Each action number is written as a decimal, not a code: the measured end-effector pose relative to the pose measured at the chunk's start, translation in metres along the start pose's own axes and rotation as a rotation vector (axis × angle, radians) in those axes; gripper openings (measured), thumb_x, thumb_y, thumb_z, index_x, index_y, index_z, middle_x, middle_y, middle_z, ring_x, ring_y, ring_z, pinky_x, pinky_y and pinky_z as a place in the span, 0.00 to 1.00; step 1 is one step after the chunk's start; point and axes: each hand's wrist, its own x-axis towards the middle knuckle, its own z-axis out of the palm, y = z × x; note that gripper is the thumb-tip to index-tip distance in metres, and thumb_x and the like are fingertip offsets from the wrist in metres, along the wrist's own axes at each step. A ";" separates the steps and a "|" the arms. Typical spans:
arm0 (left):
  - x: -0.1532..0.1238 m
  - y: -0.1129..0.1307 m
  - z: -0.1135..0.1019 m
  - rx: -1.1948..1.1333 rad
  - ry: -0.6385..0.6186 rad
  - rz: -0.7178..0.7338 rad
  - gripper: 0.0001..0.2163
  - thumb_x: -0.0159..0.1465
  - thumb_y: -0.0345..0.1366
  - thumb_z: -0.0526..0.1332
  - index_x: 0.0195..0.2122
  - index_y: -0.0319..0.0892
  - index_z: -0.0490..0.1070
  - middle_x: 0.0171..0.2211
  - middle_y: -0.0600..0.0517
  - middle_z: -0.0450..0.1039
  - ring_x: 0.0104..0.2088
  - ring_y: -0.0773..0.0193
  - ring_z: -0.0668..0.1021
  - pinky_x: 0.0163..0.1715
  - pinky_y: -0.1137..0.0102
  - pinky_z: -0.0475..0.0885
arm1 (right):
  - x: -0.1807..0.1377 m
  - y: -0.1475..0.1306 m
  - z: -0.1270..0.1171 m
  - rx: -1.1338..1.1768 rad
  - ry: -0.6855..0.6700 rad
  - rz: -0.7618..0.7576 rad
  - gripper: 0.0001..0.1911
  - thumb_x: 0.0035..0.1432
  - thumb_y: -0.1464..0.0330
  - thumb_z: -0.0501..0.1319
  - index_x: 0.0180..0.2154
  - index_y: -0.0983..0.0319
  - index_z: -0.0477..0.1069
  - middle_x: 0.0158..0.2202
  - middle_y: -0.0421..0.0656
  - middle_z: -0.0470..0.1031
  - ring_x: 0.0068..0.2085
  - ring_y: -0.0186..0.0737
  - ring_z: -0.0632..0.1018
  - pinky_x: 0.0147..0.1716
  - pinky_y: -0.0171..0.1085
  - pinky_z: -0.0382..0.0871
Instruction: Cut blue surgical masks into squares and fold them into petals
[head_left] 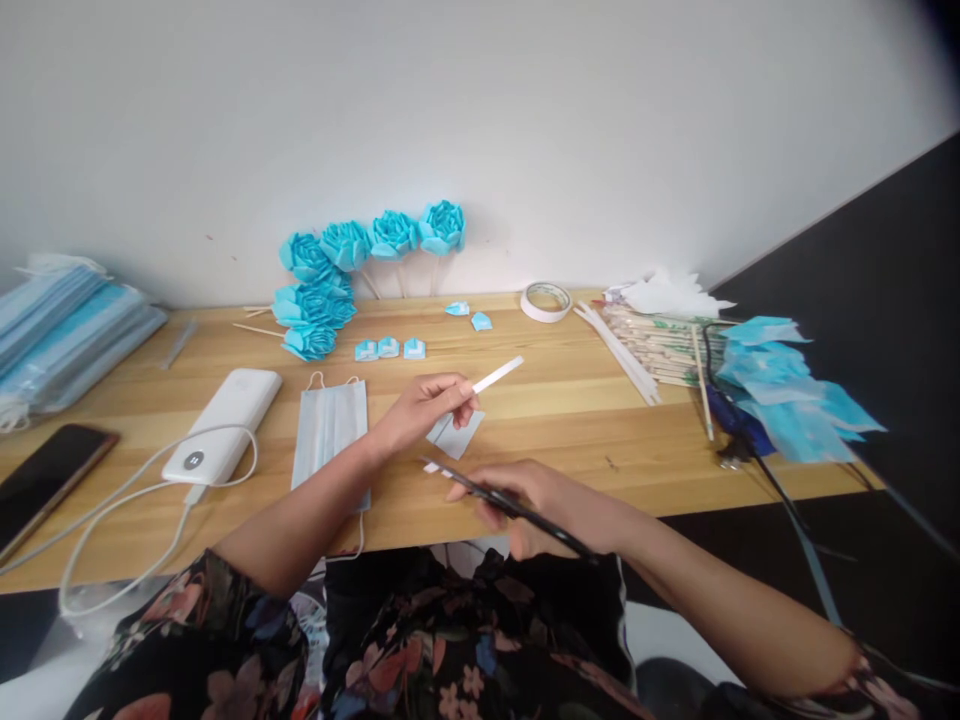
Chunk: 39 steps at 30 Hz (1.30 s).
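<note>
My left hand is closed over the table, pinching a narrow white strip that points up and to the right. Under those fingers lies a pale grey-blue square of sheet material. Nearer to me, my right hand is closed around dark scissors, seen edge-on and slightly blurred, their tip toward the left. Small white bits show by the tip; whether they touch it I cannot tell. Several small folded blue pieces with white patches lie beyond my left hand.
Blue flowers on sticks lean at the wall. A tape roll, white strips, bundled sticks and blue sheets lie right. Leftward are a face mask, a cabled power bank, a phone and stacked masks.
</note>
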 end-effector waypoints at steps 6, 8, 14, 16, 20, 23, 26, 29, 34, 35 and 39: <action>-0.001 0.002 0.001 -0.073 -0.005 -0.031 0.24 0.64 0.57 0.61 0.30 0.37 0.74 0.26 0.51 0.72 0.27 0.68 0.73 0.31 0.71 0.67 | -0.019 0.010 -0.018 0.182 0.205 -0.028 0.38 0.59 0.40 0.59 0.54 0.66 0.73 0.29 0.40 0.66 0.26 0.32 0.69 0.28 0.36 0.69; -0.002 0.002 0.003 -0.091 0.004 -0.065 0.25 0.63 0.59 0.61 0.31 0.37 0.74 0.26 0.51 0.72 0.27 0.67 0.73 0.30 0.70 0.68 | -0.023 0.009 -0.021 0.198 0.233 -0.040 0.39 0.61 0.40 0.56 0.54 0.67 0.72 0.29 0.39 0.66 0.25 0.32 0.69 0.25 0.35 0.68; 0.002 -0.007 0.001 -0.126 0.004 -0.050 0.24 0.63 0.58 0.61 0.31 0.37 0.74 0.26 0.51 0.72 0.26 0.68 0.74 0.30 0.70 0.68 | -0.021 0.011 -0.020 0.153 0.207 -0.016 0.36 0.64 0.43 0.56 0.55 0.67 0.72 0.29 0.40 0.68 0.23 0.29 0.70 0.24 0.32 0.66; 0.004 -0.008 0.001 -0.153 -0.001 -0.053 0.24 0.65 0.57 0.60 0.32 0.37 0.74 0.25 0.51 0.72 0.26 0.68 0.74 0.30 0.70 0.69 | -0.020 0.013 -0.020 0.168 0.207 -0.005 0.36 0.64 0.44 0.56 0.55 0.67 0.71 0.29 0.39 0.68 0.23 0.30 0.70 0.23 0.33 0.66; 0.004 -0.002 0.003 -0.322 -0.070 -0.066 0.19 0.65 0.51 0.62 0.36 0.36 0.73 0.31 0.48 0.74 0.31 0.64 0.77 0.32 0.68 0.72 | -0.020 0.017 -0.022 0.210 0.242 -0.007 0.35 0.64 0.44 0.56 0.55 0.67 0.71 0.28 0.39 0.66 0.23 0.30 0.70 0.22 0.32 0.67; 0.002 0.003 0.004 -0.405 -0.103 -0.066 0.12 0.61 0.41 0.66 0.39 0.37 0.73 0.36 0.47 0.75 0.35 0.62 0.78 0.35 0.67 0.73 | -0.021 0.017 -0.025 0.215 0.285 -0.039 0.34 0.65 0.45 0.56 0.55 0.67 0.72 0.28 0.38 0.66 0.23 0.30 0.70 0.21 0.32 0.67; 0.002 0.002 0.003 -0.404 -0.067 -0.070 0.09 0.61 0.38 0.66 0.37 0.37 0.74 0.33 0.49 0.74 0.34 0.64 0.78 0.37 0.68 0.73 | -0.023 0.016 -0.026 0.207 0.304 -0.050 0.33 0.65 0.45 0.56 0.55 0.67 0.72 0.27 0.38 0.66 0.23 0.30 0.69 0.21 0.32 0.67; 0.002 -0.001 0.002 -0.355 -0.045 -0.073 0.12 0.62 0.42 0.67 0.35 0.37 0.74 0.30 0.49 0.74 0.32 0.65 0.77 0.37 0.68 0.71 | -0.024 0.016 -0.025 0.219 0.291 -0.026 0.34 0.64 0.44 0.57 0.55 0.67 0.72 0.27 0.38 0.66 0.22 0.30 0.69 0.21 0.32 0.66; 0.003 -0.002 0.001 -0.309 -0.065 -0.072 0.19 0.63 0.50 0.65 0.33 0.36 0.74 0.28 0.48 0.74 0.30 0.65 0.77 0.35 0.68 0.71 | -0.022 0.016 -0.023 0.220 0.275 -0.017 0.35 0.64 0.44 0.57 0.56 0.68 0.71 0.27 0.38 0.66 0.22 0.30 0.69 0.21 0.32 0.66; 0.002 -0.002 0.002 -0.307 -0.069 -0.071 0.20 0.63 0.52 0.65 0.33 0.36 0.74 0.28 0.48 0.74 0.30 0.65 0.77 0.35 0.68 0.71 | -0.021 0.015 -0.023 0.213 0.273 -0.024 0.35 0.65 0.45 0.57 0.56 0.68 0.71 0.27 0.38 0.67 0.22 0.30 0.69 0.21 0.32 0.66; 0.000 0.002 0.004 -0.287 -0.090 -0.091 0.21 0.63 0.53 0.65 0.33 0.36 0.74 0.30 0.48 0.74 0.32 0.64 0.76 0.36 0.68 0.71 | -0.018 0.010 -0.023 0.203 0.243 -0.031 0.34 0.65 0.46 0.56 0.55 0.68 0.72 0.28 0.38 0.67 0.22 0.29 0.69 0.21 0.32 0.66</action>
